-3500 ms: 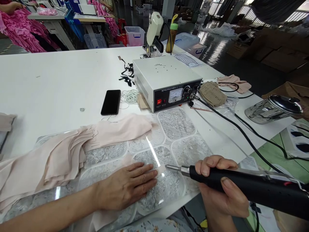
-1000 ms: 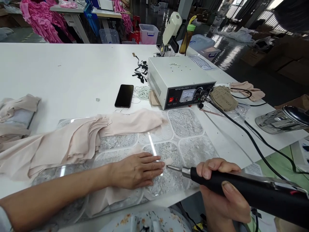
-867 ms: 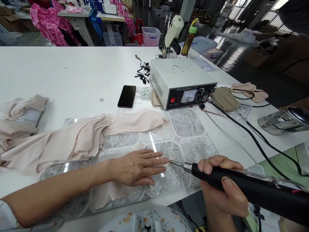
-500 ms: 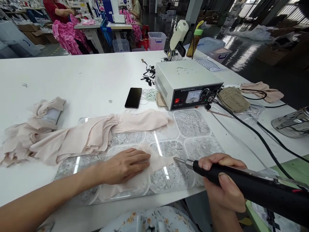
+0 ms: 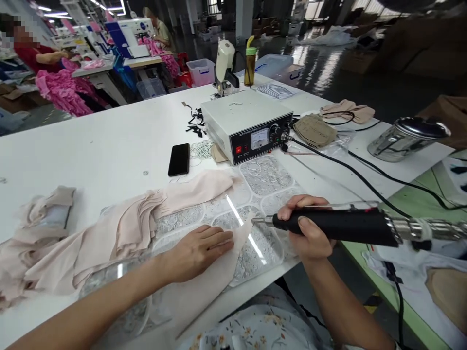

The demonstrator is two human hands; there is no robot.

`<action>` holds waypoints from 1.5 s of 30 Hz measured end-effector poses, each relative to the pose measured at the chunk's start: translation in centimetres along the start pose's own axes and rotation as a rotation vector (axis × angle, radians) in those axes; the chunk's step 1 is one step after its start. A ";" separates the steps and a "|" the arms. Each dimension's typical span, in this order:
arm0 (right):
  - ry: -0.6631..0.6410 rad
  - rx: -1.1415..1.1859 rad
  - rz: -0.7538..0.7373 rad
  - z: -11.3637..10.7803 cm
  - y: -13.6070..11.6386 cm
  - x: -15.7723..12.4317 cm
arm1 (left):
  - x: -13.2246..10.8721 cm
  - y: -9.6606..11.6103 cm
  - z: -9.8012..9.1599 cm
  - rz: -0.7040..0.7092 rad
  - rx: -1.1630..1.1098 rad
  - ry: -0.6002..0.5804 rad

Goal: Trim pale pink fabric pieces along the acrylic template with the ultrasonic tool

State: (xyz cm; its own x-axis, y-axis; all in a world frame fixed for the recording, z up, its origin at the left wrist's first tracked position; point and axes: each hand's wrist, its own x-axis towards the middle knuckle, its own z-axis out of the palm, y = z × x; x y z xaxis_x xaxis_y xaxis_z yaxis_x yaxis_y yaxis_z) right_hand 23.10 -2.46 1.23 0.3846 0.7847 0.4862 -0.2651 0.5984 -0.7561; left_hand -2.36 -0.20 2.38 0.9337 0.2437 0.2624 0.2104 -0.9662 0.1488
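Observation:
My left hand [image 5: 199,250] lies flat, fingers stretched out, on a pale pink fabric piece [image 5: 219,272] spread over a clear patterned mat [image 5: 266,177] at the table's near edge. My right hand [image 5: 310,233] is wrapped round a black handheld cutting tool [image 5: 339,226]. The tool's metal tip [image 5: 260,221] sits at the right corner of the fabric piece, just past my left fingertips. A cable runs from the tool to a white control box [image 5: 248,124] behind the mat.
A stack of pink fabric pieces [image 5: 109,228] lies left of the mat, more fabric [image 5: 40,223] further left. A black phone [image 5: 179,159], white elastic loops [image 5: 200,149], a steel kettle [image 5: 404,138] and cables [image 5: 365,175] are on the table. People sew pink cloth at far tables.
My view has swung and risen. The fabric piece has been pulled toward me over the table edge under my left hand. The tool has lifted slightly and stays at the fabric's corner.

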 end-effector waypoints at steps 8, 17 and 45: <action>-0.011 -0.013 -0.008 0.4 1.0 0.7 | 2.1 -3.1 0.6 0.181 0.033 -0.131; -0.006 -0.013 0.013 0.7 1.1 0.9 | 2.9 -4.0 0.0 0.218 0.012 -0.157; -0.003 0.020 0.028 0.9 1.3 1.7 | 4.0 -5.7 0.0 0.307 -0.020 -0.164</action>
State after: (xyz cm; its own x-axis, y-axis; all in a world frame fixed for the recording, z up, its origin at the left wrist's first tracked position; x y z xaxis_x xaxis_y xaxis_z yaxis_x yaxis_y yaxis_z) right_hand 22.61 -0.19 1.44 0.3741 0.8017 0.4661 -0.2938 0.5792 -0.7604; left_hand 0.14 6.26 2.61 0.9870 -0.0760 0.1415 -0.0914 -0.9901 0.1063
